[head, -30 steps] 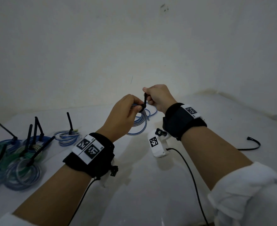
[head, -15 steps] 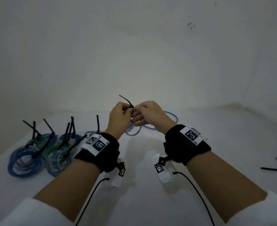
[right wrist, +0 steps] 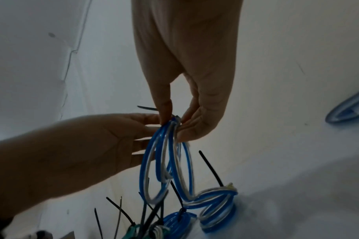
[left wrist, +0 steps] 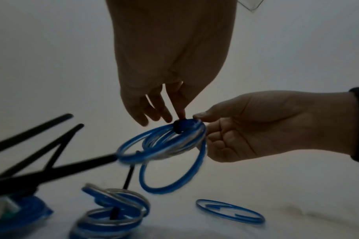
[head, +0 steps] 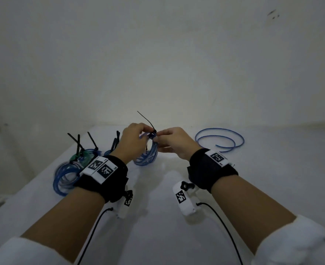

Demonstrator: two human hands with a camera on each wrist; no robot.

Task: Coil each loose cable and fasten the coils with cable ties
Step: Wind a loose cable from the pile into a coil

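Since half a second ago the coil [head: 148, 152] has swung down to hang on edge between my hands, its lower loops close to the table [head: 158, 217], and a loose blue cable [head: 220, 139] has come into view off to the right of my grip. My left hand [head: 132, 139] pinches the top of the coil where the black cable tie [head: 148, 124] wraps it, the tail sticking up and away; my right hand [head: 174, 141] pinches the same bundle from the other side, thumb and forefinger closed on the strands just beside the tie's head. To finish this well I judge I should keep every loop gathered under the band, hold the head steady with the right and draw the tail straight through with the left until snug. Finished coils [head: 69, 173] lie left of my grip.
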